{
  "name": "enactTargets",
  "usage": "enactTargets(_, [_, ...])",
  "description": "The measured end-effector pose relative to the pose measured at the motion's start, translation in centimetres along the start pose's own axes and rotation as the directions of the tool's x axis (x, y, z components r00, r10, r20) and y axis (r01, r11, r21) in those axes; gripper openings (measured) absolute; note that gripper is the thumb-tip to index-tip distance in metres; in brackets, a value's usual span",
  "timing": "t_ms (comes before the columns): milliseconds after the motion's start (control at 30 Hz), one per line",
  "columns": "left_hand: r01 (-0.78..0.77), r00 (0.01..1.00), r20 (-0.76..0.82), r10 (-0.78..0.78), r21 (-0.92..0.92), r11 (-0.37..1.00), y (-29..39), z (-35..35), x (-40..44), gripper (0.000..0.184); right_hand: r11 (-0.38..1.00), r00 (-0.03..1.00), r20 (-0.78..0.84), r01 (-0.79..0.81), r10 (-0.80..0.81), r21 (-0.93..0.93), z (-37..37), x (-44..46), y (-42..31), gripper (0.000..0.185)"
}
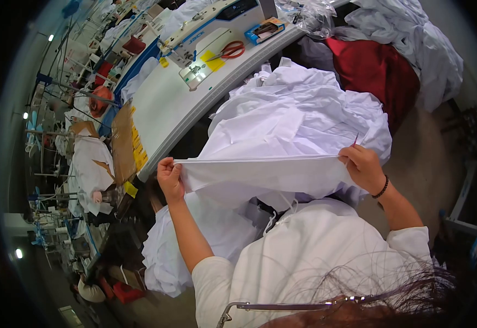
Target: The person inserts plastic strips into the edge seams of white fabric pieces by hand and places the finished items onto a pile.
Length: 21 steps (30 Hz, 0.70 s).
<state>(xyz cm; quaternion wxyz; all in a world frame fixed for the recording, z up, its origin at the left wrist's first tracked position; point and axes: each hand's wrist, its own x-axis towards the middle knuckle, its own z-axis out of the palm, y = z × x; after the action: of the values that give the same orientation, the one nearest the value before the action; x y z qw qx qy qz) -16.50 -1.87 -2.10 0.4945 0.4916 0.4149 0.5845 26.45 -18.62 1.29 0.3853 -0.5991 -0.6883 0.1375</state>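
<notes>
A white piece of cloth (265, 174) is stretched taut between my two hands, its folded upper edge running nearly straight across. My left hand (170, 179) pinches the left end of that edge. The right end is gripped by my right hand (365, 168), which wears a dark beaded bracelet (381, 187). From the right fingers sticks up a thin, reddish pointed thing (355, 140), too small to name. Behind the stretched cloth lies a large heap of white fabric (304, 104). More white fabric (194, 240) hangs below my left forearm.
A sewing machine (216, 27) stands on the white table (164, 117) beyond my left hand. Red-handled scissors (233, 50) and a blue box (264, 31) lie beside it. Dark red cloth (378, 76) hangs at the back right. A metal stand (462, 191) is at the far right.
</notes>
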Motion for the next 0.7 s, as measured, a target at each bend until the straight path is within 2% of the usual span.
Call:
enactTargets(33, [0.015, 1.000, -0.023, -0.016, -0.026, 1.000, 0.4, 0.4, -0.1, 0.014, 1.000, 1.000, 0.012, 0.006, -0.006, 0.007, -0.2, 0.0, -0.1, 0.021])
enactTargets(167, [0.107, 0.992, 0.055, -0.111, 0.076, 0.991, 0.8, -0.4, -0.1, 0.014, 0.996, 1.000, -0.006, -0.001, 0.002, 0.089, -0.5, 0.0, -0.3, 0.022])
enactTargets(267, [0.105, 0.986, 0.112, -0.122, 0.142, 0.984, 1.7, -0.1, -0.3, 0.012, 0.994, 1.000, -0.014, -0.027, 0.028, 0.102, -2.1, 0.1, -0.6, 0.019])
enactTargets(300, [0.083, 0.988, 0.117, -0.098, 0.132, 0.988, 2.3, 0.8, -0.6, 0.013, 0.998, 0.998, -0.054, -0.040, 0.043, 0.051, -3.2, 0.3, -0.7, 0.016])
enactTargets(333, [0.034, 0.990, 0.129, -0.062, 0.209, 0.977, 2.9, 1.5, -0.9, 0.012, 0.999, 0.994, -0.092, -0.049, 0.049, 0.007, -4.4, 0.6, -0.8, 0.014])
enactTargets(367, [-0.029, 0.983, 0.183, -0.011, 0.212, 0.977, 3.9, 2.6, -1.2, 0.013, 0.993, 0.985, -0.156, 0.053, -0.068, -0.101, -6.0, 1.2, -1.0, 0.010])
enactTargets(433, [-0.018, 0.984, 0.175, -0.028, 0.255, 0.967, 5.7, 4.5, -1.9, 0.015, 0.973, 0.976, -0.187, 0.068, -0.110, -0.220, -9.0, 1.3, 0.4, 0.004])
enactTargets(467, [-0.064, 0.965, 0.259, 0.027, 0.134, 0.989, 6.2, 5.2, -1.9, 0.012, 0.975, 0.981, -0.171, 0.060, -0.097, -0.214, -10.5, 1.4, 0.7, 0.004])
enactTargets(533, [-0.059, 0.961, 0.274, 0.045, 0.045, 0.997, 7.0, 6.1, -2.0, 0.009, 0.969, 0.984, -0.133, 0.085, -0.118, -0.233, -12.6, 1.9, 1.5, 0.005])
enactTargets(567, [-0.068, 0.959, 0.278, 0.061, 0.013, 0.998, 7.1, 6.3, -2.1, 0.009, 0.956, 0.982, -0.119, 0.106, -0.143, -0.275, -13.4, 2.1, 1.5, 0.006])
enactTargets(667, [-0.114, 0.960, 0.251, 0.126, -0.063, 0.991, 7.9, 6.6, -2.6, 0.009, 0.958, 0.983, -0.078, 0.142, -0.166, -0.251, -15.0, 2.3, 0.1, 0.007])
enactTargets(700, [-0.096, 0.972, 0.216, 0.095, -0.005, 0.995, 8.1, 6.1, -2.9, 0.008, 0.949, 0.979, -0.055, 0.174, -0.195, -0.263, -15.5, 2.3, -0.8, 0.007])
